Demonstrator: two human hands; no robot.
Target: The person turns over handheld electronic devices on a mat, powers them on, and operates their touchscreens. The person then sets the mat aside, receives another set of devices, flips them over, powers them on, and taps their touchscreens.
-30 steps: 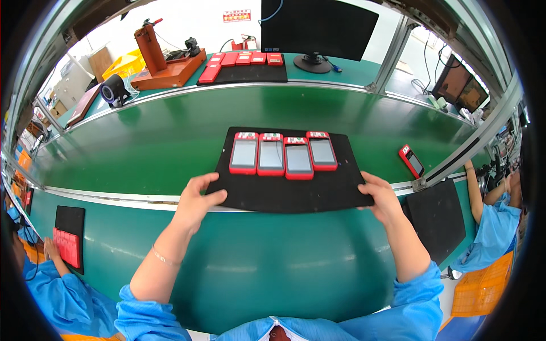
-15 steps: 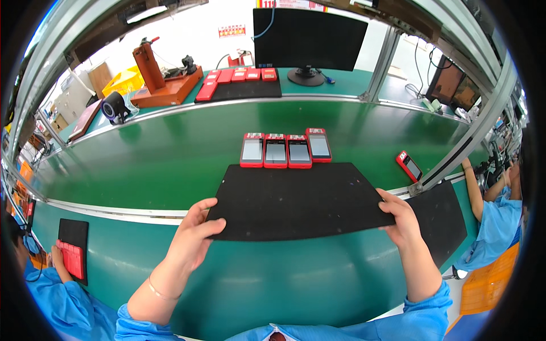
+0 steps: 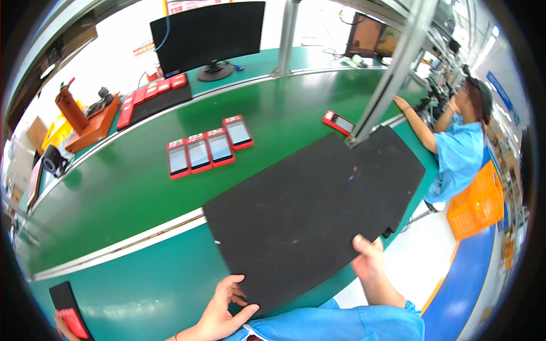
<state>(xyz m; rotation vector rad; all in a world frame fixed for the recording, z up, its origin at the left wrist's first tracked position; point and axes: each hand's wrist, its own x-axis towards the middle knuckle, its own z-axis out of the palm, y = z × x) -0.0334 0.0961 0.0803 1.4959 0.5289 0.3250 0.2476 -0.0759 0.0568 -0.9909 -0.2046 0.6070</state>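
A large black mat [image 3: 284, 221] lies slanted across the front bench, its far edge over the pale rail. My left hand [image 3: 224, 310] curves round its near left corner, thumb and fingertips at the edge. My right hand [image 3: 371, 264], slightly blurred, grips the near right edge with the thumb on top; its other fingers are hidden. The mat meets or overlaps a second black mat [image 3: 392, 153] on the right; the border between them is hard to make out. Beyond stand several red handheld devices [image 3: 199, 153] with grey screens, side by side on the green surface.
Another red device [image 3: 339, 122] lies by the metal post [image 3: 378, 85]. A monitor [image 3: 210, 37] and a row of red devices [image 3: 151, 91] are at the back. One co-worker [image 3: 460, 142] sits at right near an orange crate [image 3: 478, 199]; another's hand [image 3: 62, 327] touches red pieces at lower left.
My view has turned right. The mat has come from in front of the devices toward me and to the right, now against the second mat. Both hands moved with it.
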